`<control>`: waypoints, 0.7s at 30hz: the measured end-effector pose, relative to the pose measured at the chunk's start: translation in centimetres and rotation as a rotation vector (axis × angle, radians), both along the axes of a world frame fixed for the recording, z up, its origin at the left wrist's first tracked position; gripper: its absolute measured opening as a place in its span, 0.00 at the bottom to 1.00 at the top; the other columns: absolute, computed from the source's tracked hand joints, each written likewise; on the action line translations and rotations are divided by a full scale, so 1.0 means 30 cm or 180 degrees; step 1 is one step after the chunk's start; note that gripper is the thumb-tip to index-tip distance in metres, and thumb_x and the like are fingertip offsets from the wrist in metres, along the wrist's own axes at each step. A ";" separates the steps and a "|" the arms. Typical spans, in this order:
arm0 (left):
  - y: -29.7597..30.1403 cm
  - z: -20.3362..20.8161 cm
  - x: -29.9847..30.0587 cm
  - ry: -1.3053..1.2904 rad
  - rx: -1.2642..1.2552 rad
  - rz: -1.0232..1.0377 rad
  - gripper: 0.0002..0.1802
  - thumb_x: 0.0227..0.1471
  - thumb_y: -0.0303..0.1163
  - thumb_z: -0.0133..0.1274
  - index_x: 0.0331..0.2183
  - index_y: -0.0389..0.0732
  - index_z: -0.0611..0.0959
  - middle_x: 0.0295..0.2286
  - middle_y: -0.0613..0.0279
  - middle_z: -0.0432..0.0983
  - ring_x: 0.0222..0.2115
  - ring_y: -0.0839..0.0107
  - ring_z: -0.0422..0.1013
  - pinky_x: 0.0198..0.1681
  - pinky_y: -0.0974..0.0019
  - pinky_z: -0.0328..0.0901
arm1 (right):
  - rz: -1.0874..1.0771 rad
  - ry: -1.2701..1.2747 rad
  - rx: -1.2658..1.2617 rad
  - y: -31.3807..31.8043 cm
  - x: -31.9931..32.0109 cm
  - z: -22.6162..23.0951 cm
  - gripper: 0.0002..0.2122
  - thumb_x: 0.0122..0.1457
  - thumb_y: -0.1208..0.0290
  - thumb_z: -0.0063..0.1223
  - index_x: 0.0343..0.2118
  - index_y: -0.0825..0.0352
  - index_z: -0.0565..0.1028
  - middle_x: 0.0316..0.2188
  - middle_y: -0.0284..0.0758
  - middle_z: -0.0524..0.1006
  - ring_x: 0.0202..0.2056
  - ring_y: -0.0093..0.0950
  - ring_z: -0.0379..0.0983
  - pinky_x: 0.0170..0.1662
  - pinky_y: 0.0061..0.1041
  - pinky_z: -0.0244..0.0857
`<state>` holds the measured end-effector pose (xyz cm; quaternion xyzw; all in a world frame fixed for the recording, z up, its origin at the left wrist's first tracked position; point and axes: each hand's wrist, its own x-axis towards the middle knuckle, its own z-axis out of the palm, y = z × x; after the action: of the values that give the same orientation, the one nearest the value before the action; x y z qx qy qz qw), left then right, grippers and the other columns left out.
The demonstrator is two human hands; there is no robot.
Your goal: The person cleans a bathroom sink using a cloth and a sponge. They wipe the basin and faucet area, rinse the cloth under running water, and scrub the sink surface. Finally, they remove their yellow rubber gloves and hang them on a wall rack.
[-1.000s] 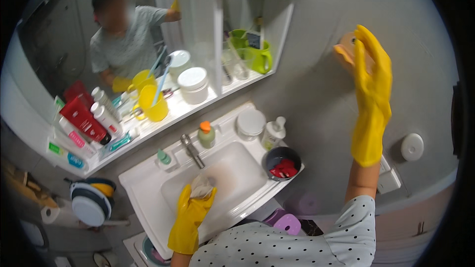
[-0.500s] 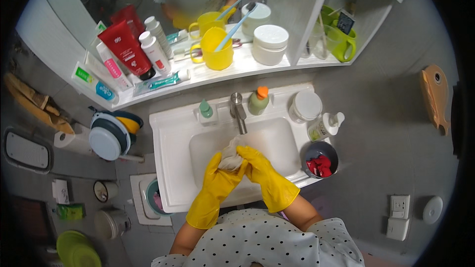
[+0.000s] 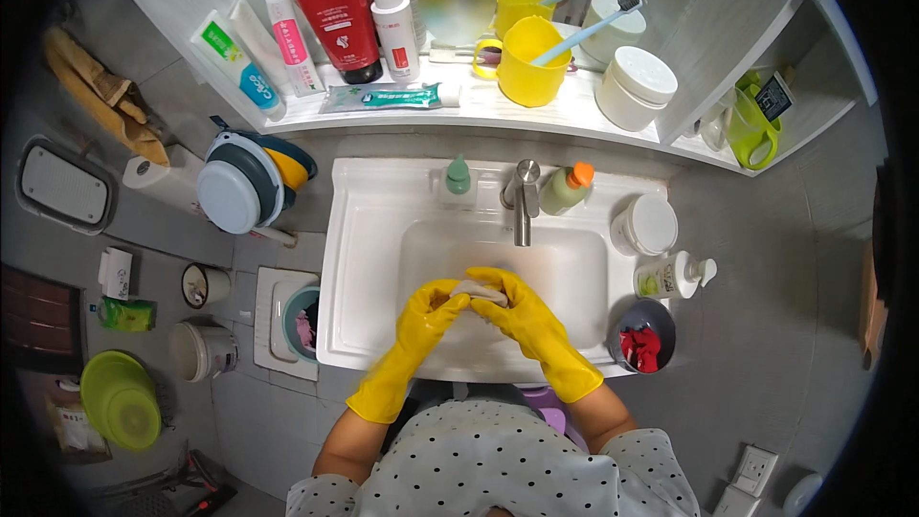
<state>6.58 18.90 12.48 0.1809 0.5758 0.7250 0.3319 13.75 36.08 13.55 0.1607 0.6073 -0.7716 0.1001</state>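
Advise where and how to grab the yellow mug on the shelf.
Probably by the handle, from the front left. The yellow mug stands upright with that loop jutting left; on the right, a blue toothbrush leans out over the rim and a white jar stands beyond.

Showed bold white lettering on a red tube (image 3: 335,10) at eleven o'clock, reddish print on a white bottle (image 3: 395,33) between eleven and twelve. Displayed pale characters along the pink band of a white tube (image 3: 295,43) between ten and eleven, more lettering on a green-and-blue-ended tube (image 3: 235,62) at ten, white characters on a teal tube (image 3: 397,97) at eleven. Bore print too small to read on a pump bottle (image 3: 661,278) between three and four.
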 end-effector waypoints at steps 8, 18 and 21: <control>0.063 -0.132 0.052 -0.0657 -0.0244 0.0352 0.12 0.60 0.33 0.50 0.43 0.36 0.78 0.35 0.65 0.77 0.34 0.78 0.70 0.41 0.73 0.65 | -0.0623 -0.0213 -0.0055 0.016 -0.007 -0.076 0.19 0.63 0.62 0.48 0.55 0.64 0.69 0.38 0.32 0.74 0.37 0.21 0.69 0.40 0.21 0.64; 0.150 -0.386 0.012 -0.3057 -0.0491 0.1445 0.11 0.59 0.39 0.48 0.41 0.46 0.78 0.31 0.64 0.76 0.30 0.68 0.73 0.32 0.67 0.68 | 0.0353 0.0049 0.2376 -0.072 -0.184 -0.426 0.18 0.63 0.63 0.45 0.53 0.63 0.71 0.37 0.36 0.75 0.38 0.27 0.70 0.41 0.22 0.64; 0.140 -0.414 -0.031 -0.2236 -0.0443 0.1108 0.17 0.57 0.42 0.50 0.45 0.43 0.76 0.36 0.59 0.76 0.35 0.63 0.74 0.35 0.63 0.69 | 0.0758 0.0423 0.2627 -0.141 -0.138 -0.424 0.17 0.63 0.64 0.45 0.53 0.62 0.71 0.38 0.37 0.75 0.39 0.29 0.71 0.43 0.23 0.64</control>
<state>5.65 23.09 0.06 -0.2013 0.4971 0.7474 0.3922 9.60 31.84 0.82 0.0661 0.8843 -0.4559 0.0764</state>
